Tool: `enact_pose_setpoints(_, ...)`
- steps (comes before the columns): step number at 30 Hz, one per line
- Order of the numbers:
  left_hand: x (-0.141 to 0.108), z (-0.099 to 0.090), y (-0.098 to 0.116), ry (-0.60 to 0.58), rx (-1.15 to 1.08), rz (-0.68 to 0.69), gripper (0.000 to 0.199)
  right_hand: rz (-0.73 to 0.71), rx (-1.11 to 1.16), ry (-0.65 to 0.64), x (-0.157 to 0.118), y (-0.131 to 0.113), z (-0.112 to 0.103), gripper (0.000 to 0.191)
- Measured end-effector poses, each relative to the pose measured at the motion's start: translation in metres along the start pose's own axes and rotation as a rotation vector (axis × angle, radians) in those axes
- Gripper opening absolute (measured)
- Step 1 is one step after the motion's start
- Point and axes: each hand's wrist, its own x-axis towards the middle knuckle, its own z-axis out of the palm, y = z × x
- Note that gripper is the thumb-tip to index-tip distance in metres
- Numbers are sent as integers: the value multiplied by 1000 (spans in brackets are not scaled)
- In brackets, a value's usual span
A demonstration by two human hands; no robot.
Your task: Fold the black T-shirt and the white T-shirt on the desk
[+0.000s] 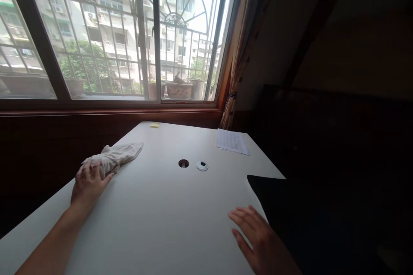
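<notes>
A crumpled off-white cloth [121, 156] lies near the left edge of the white table [161, 210]. My left hand [88, 184] rests on the near end of this cloth, its fingers curled over the fabric and the thumb at its side. On the right, my right hand [253, 234] is beside the table's curved inner edge, fingers stretched out and thumb apart, holding nothing. Whether its palm touches the tabletop, I cannot tell.
A round hole [183, 163] and a white ring-shaped cap [202, 166] are mid-table. Printed sheets [232, 141] lie at the back right, a yellow note [154, 125] at the back left. Behind stand a barred window [157, 43] and a curtain [237, 47].
</notes>
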Motion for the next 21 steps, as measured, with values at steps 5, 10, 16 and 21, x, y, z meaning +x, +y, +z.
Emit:
enact_pose_setpoints(5,-1,10,-21,47,146,-19,58,-11,219,-175,41,-48,27,37)
enact_pose_setpoints(10,2,6,-17,-29,109,-61,42,-29,377,-171,49,-66,65,33)
enact_pose_setpoints(16,0,-1,33,-232,-423,158,38,16,460,-72,42,-50,81,31)
enact_pose_setpoints(21,-27,0,94,-529,-833,440,45,187,446,114,37,-35,89,33)
